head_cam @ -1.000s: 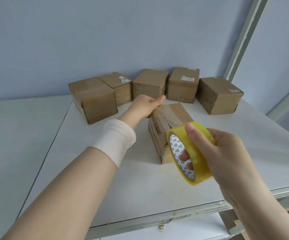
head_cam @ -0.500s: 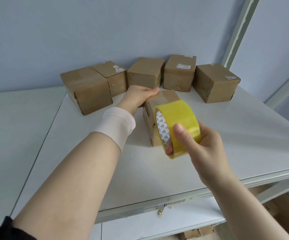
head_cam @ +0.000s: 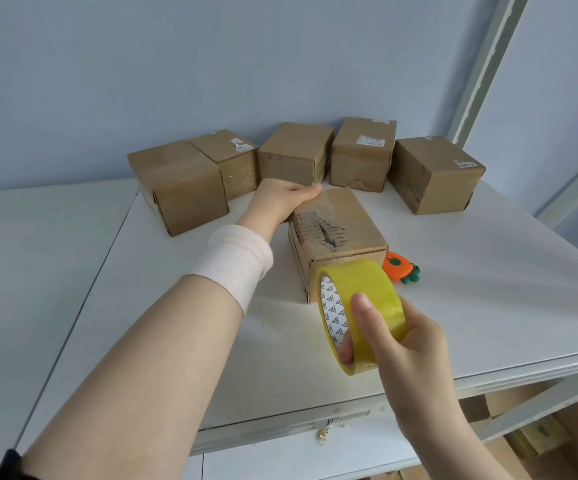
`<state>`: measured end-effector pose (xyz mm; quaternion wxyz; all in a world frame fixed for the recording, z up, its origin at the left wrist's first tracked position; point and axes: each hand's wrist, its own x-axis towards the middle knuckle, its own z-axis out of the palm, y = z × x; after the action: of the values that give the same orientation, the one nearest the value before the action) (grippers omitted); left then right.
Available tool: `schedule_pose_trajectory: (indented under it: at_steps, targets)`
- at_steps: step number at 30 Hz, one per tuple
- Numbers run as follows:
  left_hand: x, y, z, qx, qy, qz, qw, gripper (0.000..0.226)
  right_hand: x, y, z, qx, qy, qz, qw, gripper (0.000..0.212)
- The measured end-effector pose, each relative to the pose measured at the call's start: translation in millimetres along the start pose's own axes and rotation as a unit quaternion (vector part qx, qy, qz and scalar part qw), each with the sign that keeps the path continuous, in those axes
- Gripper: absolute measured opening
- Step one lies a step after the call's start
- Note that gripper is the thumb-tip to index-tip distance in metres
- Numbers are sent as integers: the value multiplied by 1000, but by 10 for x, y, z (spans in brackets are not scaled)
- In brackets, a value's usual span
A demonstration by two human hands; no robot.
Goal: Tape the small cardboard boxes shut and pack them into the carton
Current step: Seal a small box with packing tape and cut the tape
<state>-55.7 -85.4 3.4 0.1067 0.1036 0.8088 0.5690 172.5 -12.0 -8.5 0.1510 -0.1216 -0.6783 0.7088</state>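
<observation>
A small cardboard box (head_cam: 344, 233) with a torn top lies in the middle of the white table (head_cam: 488, 289). My left hand (head_cam: 280, 199) grips its far left corner, fingers curled over the top edge. In front of the box's near end, my right hand (head_cam: 405, 348) holds a yellow roll of tape (head_cam: 367, 306), thumb on its outer face and fingers through the core. Several other small cardboard boxes (head_cam: 296, 154) stand in a row along the wall behind.
An orange carrot-shaped object (head_cam: 400, 268) lies just right of the torn box. The table's front edge runs below my right hand, with cardboard pieces (head_cam: 509, 400) on a lower level at the right. A white post (head_cam: 484, 64) rises at the back right.
The tape roll has come down to the box's near end. The view has shifted, and the orange carrot-shaped object now shows beside the box. My left hand stays on the box.
</observation>
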Motion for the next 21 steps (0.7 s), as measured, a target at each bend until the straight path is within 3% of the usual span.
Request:
schedule_pose_trajectory:
  at_steps: [4, 7, 10, 13, 16, 18, 21]
  targets:
    - [-15, 9, -3, 5, -2, 6, 1000, 14, -32, 33, -5, 0, 7, 35, 999, 41]
    - [-26, 49, -25, 64, -21, 21, 998, 26, 12, 31, -15, -14, 1, 57, 998, 32]
    - [-63, 203, -76, 235, -62, 85, 966, 47, 88, 4, -17, -23, -10, 70, 997, 32]
    - [-114, 482, -124, 241, -110, 161, 951, 58, 109, -10, -3, -24, -12, 75, 997, 31]
    - [-118, 488, -20, 400, -158, 209, 878, 60, 111, -3, 2, -23, -11, 82, 996, 29]
    - [-97, 305, 72, 502, -195, 182, 823, 64, 112, -10, -2, -28, -10, 84, 996, 29]
    - [-82, 239, 77, 519, -205, 169, 813, 67, 110, -26, -6, -40, -15, 80, 996, 29]
